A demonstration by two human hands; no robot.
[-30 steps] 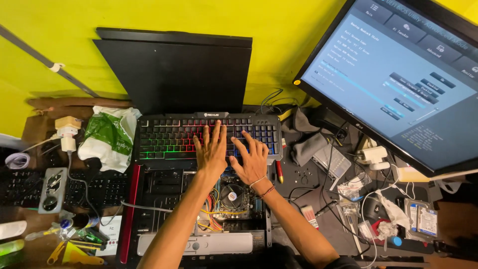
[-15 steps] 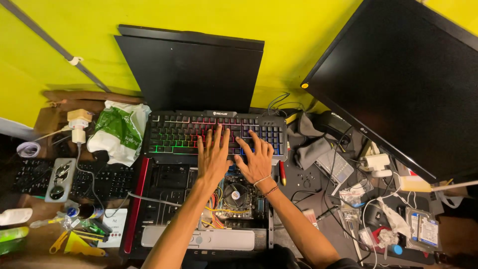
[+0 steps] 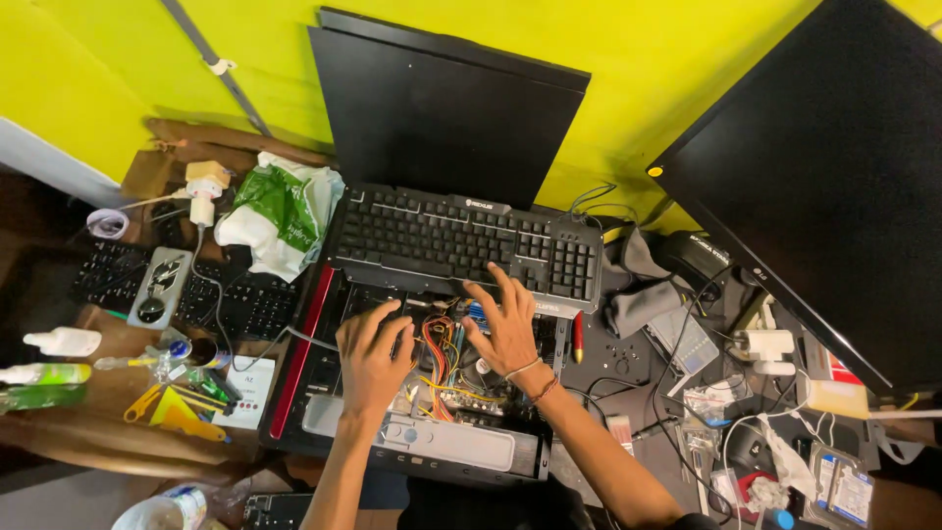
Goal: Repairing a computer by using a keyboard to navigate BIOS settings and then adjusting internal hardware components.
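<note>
An open computer case with a red edge lies flat in front of me, its coloured wires and board exposed. A black keyboard rests across the case's far end, its backlight dark. My left hand hovers over the case's left part, fingers spread, holding nothing. My right hand lies over the case just below the keyboard's front edge, fingers spread, empty, with threads around the wrist. A dark monitor stands tilted at right.
A black side panel leans on the yellow wall. A green-and-white plastic bag, a second keyboard and bottles lie at left. Cables, adapters and small parts clutter the right. A red-handled screwdriver lies beside the case.
Both hands have pulled back from the keyboard's keys to above the open case. The keyboard's coloured backlight has gone out, and the monitor screen went dark a moment earlier.
</note>
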